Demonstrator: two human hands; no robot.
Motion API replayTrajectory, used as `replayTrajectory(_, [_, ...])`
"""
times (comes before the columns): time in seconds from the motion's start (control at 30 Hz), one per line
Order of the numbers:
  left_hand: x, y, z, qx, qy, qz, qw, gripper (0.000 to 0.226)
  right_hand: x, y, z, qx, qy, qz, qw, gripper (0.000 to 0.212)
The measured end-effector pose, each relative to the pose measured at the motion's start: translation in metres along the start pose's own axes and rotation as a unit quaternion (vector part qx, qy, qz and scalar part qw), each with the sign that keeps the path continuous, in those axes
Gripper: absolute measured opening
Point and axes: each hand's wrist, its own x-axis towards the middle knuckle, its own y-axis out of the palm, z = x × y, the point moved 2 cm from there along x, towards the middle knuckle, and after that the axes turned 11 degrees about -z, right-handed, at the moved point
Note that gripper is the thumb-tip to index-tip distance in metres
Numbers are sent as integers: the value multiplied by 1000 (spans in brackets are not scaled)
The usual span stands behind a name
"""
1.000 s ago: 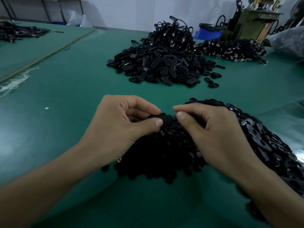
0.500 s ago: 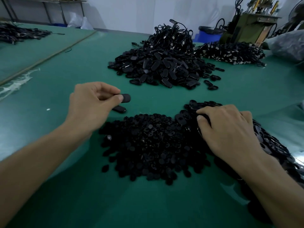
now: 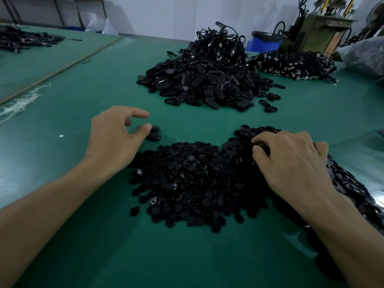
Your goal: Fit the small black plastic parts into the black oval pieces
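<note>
My left hand (image 3: 116, 140) hovers low over the green table (image 3: 68, 113), index finger lifted and thumb tip beside two black oval pieces (image 3: 154, 133) that lie on the table; it holds nothing. Just right of it lies a heap of small black plastic parts (image 3: 187, 183). My right hand (image 3: 291, 163) rests on the heap of loose black oval pieces (image 3: 351, 190), fingers curled into it, index finger and thumb pinching one oval piece at the heap's left edge.
A big pile of black oval pieces (image 3: 203, 84) sits farther back, topped by corded parts (image 3: 220, 40). Another black pile (image 3: 291, 65), a green machine (image 3: 311, 32), a blue bin (image 3: 264, 43) and a plastic bag (image 3: 365, 53) stand behind.
My left hand carried an oval piece left from the centre, set it down by another and let go. My right hand moved right onto the oval heap and curled its fingers in.
</note>
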Motion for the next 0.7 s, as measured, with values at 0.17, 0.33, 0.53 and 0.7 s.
replayTrajectory(0.17, [-19,-5,-31,-99,61,-26,993,17,2,-5,-2,23,-5,3,1000,22])
replayTrajectory(0.33, [-43,0,-54,-178,86,14,980,18,0,-4,-3,23,-7,-24,999,44])
replayTrajectory(0.53, [-51,-1,-57,-207,104,3,973,13,4,-2,0,10,18,-15,1000,26])
replayTrajectory(0.7, [-56,-3,-61,-206,115,10,972,10,5,-1,-2,6,10,-6,1000,30])
